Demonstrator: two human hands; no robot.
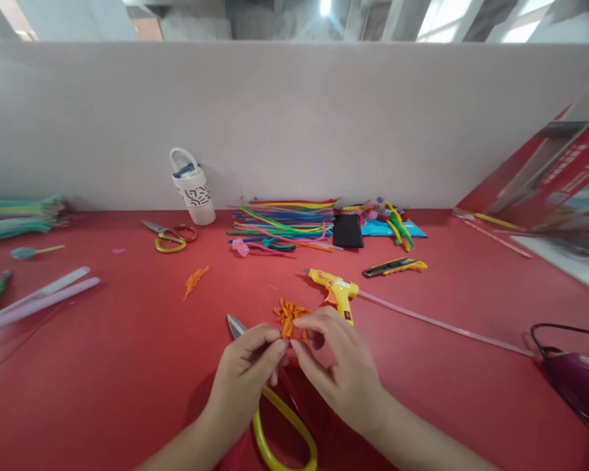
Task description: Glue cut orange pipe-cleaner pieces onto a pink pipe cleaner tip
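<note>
Head view: your two hands meet low at centre over the red table (127, 366). Your left hand (248, 373) and right hand (341, 373) each pinch one orange fuzzy cluster (288, 315) with their fingertips, just in front of one yellow glue gun (336, 292). There are two pairs of scissors: the near scissors (285, 432) under your wrists and the far scissors (169, 237) to the left. One loose orange piece (195, 280), one utility knife (395, 266) and one black phone (348, 230) lie beyond.

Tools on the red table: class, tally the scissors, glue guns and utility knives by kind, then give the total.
Scissors: 2, the second pair partly under the left hand
Glue gun: 1
Utility knife: 1
Total: 4
</note>
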